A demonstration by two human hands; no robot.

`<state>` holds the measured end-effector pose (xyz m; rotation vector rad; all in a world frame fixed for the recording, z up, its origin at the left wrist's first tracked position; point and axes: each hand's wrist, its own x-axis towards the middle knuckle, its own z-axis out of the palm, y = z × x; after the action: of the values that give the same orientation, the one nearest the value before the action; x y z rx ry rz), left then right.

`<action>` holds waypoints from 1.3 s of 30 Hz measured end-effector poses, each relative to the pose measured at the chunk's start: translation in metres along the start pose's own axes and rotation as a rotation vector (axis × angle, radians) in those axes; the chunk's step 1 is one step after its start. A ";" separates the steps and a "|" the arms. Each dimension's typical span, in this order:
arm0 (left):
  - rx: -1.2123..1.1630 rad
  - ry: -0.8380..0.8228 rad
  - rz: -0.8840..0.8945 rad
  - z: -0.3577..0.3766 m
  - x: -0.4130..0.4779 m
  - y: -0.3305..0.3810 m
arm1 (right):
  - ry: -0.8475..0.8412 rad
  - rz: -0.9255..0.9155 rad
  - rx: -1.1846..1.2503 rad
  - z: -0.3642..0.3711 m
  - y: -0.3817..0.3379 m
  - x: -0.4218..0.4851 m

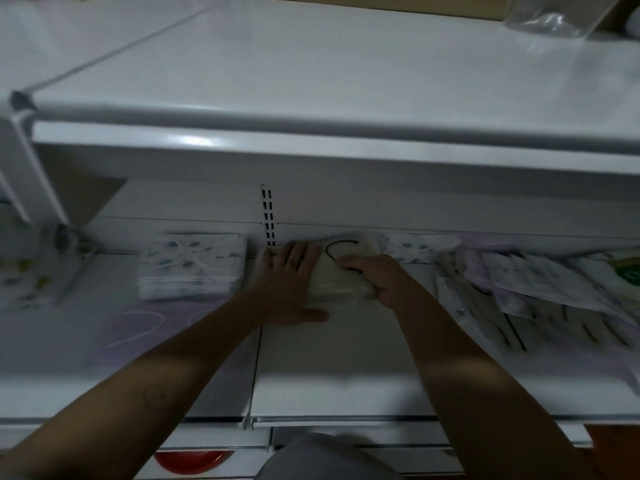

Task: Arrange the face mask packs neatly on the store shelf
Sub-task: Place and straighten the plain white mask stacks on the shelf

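Clear-wrapped pale face mask packs with black ear loops sit as one stack at the far middle of the white metal shelf, close to the back wall and just right of the slotted white upright. Your left hand lies flat on the stack's left end, fingers straight and slightly spread, thumb along its near edge; your right hand grips the right end, fingers curled over the top. Squared stack of blue-patterned white packs lies left; loose heap of mixed packs sprawls right.
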<state>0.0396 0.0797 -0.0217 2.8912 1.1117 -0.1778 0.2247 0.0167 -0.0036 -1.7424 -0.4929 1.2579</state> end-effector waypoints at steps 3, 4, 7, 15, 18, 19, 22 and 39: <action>-0.263 0.059 -0.006 -0.016 -0.006 0.004 | 0.074 -0.127 0.060 -0.024 0.018 -0.009; -0.369 0.159 -0.045 -0.019 -0.009 0.007 | 0.108 -0.186 0.058 -0.037 0.025 -0.014; -0.750 0.324 -0.177 -0.013 -0.016 0.030 | 0.102 -0.378 0.013 -0.086 0.042 -0.040; -1.394 0.104 -0.029 0.026 -0.021 0.072 | 0.155 -0.344 -0.224 -0.153 0.087 -0.069; -1.321 0.041 0.021 0.032 -0.027 0.067 | 0.169 -0.383 -0.228 -0.155 0.095 -0.076; -1.289 0.027 0.044 0.031 -0.027 0.067 | 0.154 -0.407 -0.225 -0.156 0.097 -0.076; -1.246 0.047 0.050 0.029 -0.017 0.070 | 0.102 -0.457 -0.191 -0.160 0.100 -0.076; -1.319 0.316 -0.038 0.011 -0.042 0.084 | 0.054 -0.636 -0.141 -0.150 0.093 -0.076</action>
<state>0.0643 -0.0112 -0.0278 1.7082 0.7955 0.7389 0.3119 -0.1524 -0.0299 -1.5438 -1.0269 0.7322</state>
